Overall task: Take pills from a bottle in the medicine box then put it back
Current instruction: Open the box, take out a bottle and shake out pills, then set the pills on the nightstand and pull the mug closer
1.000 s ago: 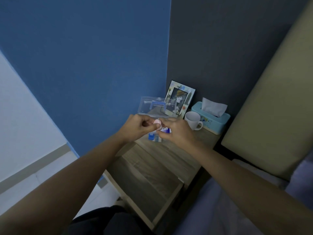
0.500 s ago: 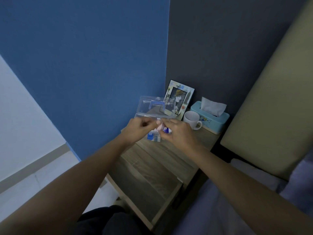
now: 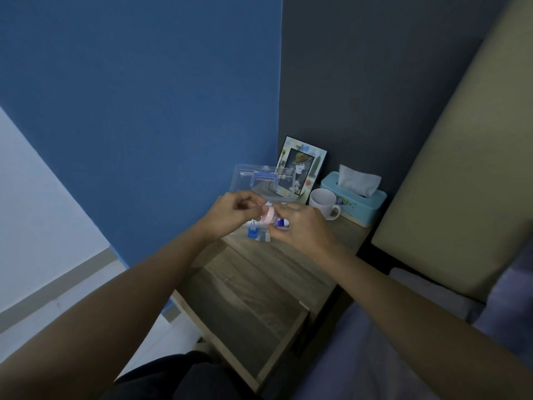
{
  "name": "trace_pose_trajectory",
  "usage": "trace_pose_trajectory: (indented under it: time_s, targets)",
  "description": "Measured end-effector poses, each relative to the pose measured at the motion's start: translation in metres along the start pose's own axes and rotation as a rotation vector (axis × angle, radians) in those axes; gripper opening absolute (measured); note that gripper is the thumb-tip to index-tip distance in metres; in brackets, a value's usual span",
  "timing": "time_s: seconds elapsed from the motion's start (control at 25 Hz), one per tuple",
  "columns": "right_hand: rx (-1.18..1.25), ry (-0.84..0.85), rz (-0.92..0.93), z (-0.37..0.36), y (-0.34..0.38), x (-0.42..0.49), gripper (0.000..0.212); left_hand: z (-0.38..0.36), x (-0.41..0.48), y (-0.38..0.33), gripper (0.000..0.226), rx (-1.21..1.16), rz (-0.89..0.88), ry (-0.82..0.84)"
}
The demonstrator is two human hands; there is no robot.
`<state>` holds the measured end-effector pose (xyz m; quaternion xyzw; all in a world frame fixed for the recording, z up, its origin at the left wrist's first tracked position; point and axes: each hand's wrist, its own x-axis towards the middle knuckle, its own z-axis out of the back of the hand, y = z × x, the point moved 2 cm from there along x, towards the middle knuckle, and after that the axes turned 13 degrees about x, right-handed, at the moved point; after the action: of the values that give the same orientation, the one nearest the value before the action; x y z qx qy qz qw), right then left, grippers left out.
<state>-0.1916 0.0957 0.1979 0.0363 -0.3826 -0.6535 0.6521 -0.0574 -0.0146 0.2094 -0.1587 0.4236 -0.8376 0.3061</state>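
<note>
Hands meet over the front of the box (image 3: pixel 261 180), near the middle of the view. The right hand (image 3: pixel 300 226) is curled around the bottle (image 3: pixel 275 220), which lies on its side with its pink cap (image 3: pixel 268 217) pointing to 9 o'clock. The left hand (image 3: pixel 230 212) pinches the cap with its fingertips. The clear box sits open on the table (image 3: pixel 253 290), its lid up at 12 o'clock. At 2 o'clock from the hands stand a cup (image 3: pixel 324 203), a tissue box (image 3: pixel 354 199) and a photo frame (image 3: pixel 301 166).

Wooden nightstand (image 3: pixel 248 287): box (image 3: pixel 253 183), mug (image 3: pixel 324 202), tissues (image 3: pixel 356 197).
</note>
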Motion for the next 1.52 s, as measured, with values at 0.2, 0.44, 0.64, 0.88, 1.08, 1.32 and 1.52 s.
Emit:
trace_pose_trajectory:
  time_s: [0.2, 0.44, 0.64, 0.88, 1.08, 1.32, 1.52]
  targets:
    - [0.018, -0.001, -0.005, -0.001, 0.000, -0.003, 0.041, 0.004, 0.001, -0.001, 0.033, 0.074, -0.024, 0.099]
    - [0.043, -0.020, -0.020, -0.003, -0.002, -0.006, 0.046, 0.003, 0.002, -0.006, 0.030, 0.208, -0.059, 0.086]
    - [0.049, -0.052, 0.013, -0.004, -0.007, -0.009, 0.044, 0.000, 0.004, -0.008, 0.029, 0.394, -0.097, 0.051]
    - [0.034, -0.049, 0.017, -0.006, -0.013, -0.011, 0.045, -0.005, 0.004, -0.009, 0.027, 0.176, -0.090, 0.085]
    - [0.034, -0.066, 0.006, -0.008, -0.022, -0.014, 0.045, -0.009, 0.009, -0.007, 0.027, 0.238, -0.062, 0.086]
    - [0.242, -0.150, -0.209, -0.020, -0.054, -0.037, 0.041, -0.035, 0.017, 0.016, 0.023, 0.001, 0.156, -0.141]
    - [0.359, -0.138, -0.554, -0.057, -0.118, -0.080, 0.037, -0.092, 0.021, 0.065, 0.024, 0.037, 0.219, -0.091]
